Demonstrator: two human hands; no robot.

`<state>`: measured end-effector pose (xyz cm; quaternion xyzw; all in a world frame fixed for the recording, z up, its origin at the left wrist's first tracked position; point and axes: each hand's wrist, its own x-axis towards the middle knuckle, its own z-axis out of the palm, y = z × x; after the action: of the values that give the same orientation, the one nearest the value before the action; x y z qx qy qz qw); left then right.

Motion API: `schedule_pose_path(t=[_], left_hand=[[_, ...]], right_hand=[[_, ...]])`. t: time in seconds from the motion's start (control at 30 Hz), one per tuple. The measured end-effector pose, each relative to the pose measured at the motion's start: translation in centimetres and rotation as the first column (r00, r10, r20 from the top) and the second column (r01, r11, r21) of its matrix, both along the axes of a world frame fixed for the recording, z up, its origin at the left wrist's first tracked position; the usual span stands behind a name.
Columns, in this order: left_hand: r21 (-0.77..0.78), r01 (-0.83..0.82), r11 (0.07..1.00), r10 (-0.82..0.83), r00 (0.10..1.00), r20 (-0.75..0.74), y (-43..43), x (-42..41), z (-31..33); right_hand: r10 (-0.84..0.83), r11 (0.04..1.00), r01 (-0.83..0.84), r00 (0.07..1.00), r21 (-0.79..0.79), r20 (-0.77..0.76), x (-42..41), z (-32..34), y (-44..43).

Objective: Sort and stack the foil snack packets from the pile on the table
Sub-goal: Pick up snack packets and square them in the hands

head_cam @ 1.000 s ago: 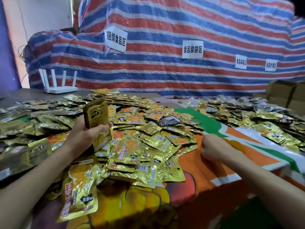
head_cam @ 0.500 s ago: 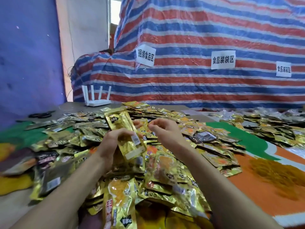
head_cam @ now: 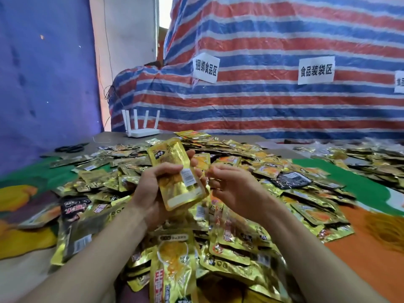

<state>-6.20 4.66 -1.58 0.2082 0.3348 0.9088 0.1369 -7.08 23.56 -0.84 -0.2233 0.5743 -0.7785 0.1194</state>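
A wide pile of gold foil snack packets (head_cam: 240, 215) covers the table in front of me. My left hand (head_cam: 153, 193) is raised above the pile and grips a small stack of gold packets (head_cam: 177, 173), back side up with a white barcode label showing. My right hand (head_cam: 234, 184) hovers just right of that stack, fingers curled and slightly apart; whether it pinches anything I cannot tell. One black packet (head_cam: 290, 179) lies among the gold ones at the right. A large gold packet (head_cam: 172, 265) lies nearest me.
A white router (head_cam: 142, 127) with several antennas stands at the table's far left. Black scissors (head_cam: 70, 147) lie at the left edge. A second heap of packets (head_cam: 371, 156) spreads at the far right. Yellow rubber bands (head_cam: 387, 232) lie on the orange cloth. A striped tarp wall with paper signs rises behind.
My right hand came from the orange cloth at the right up to the held stack. My head turned left, and the left hand kept its stack raised.
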Motion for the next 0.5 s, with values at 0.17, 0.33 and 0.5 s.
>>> schedule_pose_path(t=[0.17, 0.33, 0.5], left_hand=[[0.023, 0.110, 0.994, -0.110, 0.994, 0.020, 0.2, 0.1, 0.0], [-0.076, 0.134, 0.988, -0.133, 0.991, 0.025, 0.4, 0.1, 0.0], [-0.271, 0.034, 0.962, -0.028, 0.999, 0.028, 0.8, 0.6, 0.3]], right_hand=[[0.116, 0.953, -0.106, 0.993, -0.284, 0.019, 0.7, 0.9, 0.7], [0.114, 0.856, -0.115, 0.993, -0.504, -0.034, 1.0, 1.3, 1.4], [0.051, 0.934, -0.058, 0.998, -0.352, -0.028, 0.4, 0.7, 1.2]])
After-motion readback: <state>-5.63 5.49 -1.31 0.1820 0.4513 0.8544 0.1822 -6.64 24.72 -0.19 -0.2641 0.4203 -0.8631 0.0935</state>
